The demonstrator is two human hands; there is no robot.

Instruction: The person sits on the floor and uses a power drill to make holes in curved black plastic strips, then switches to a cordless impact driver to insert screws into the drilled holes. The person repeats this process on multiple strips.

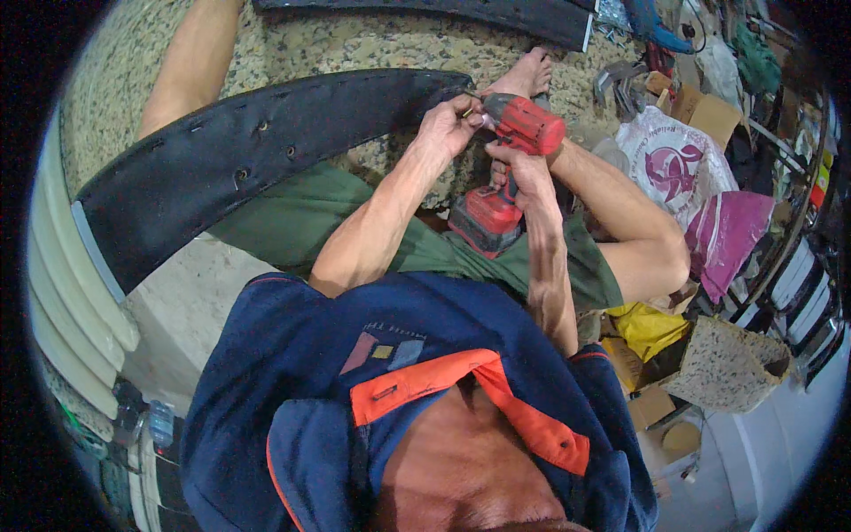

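A red cordless drill is gripped in my right hand, its fingers wrapped round the handle. The drill's battery hangs below, and its nose points left. My left hand is closed in a pinch just left of the nose, with a small yellowish glint at the fingertips, too small to name. Beside that hand lies the tapered end of a long curved black panel, which has several small holes. The panel rests across my left leg, and its wide end reaches the far left.
Pale curved pieces are stacked at the left. Another black panel lies at the top. To the right are a white plastic bag, a magenta bag, a yellow bag, a foam block and assorted clutter.
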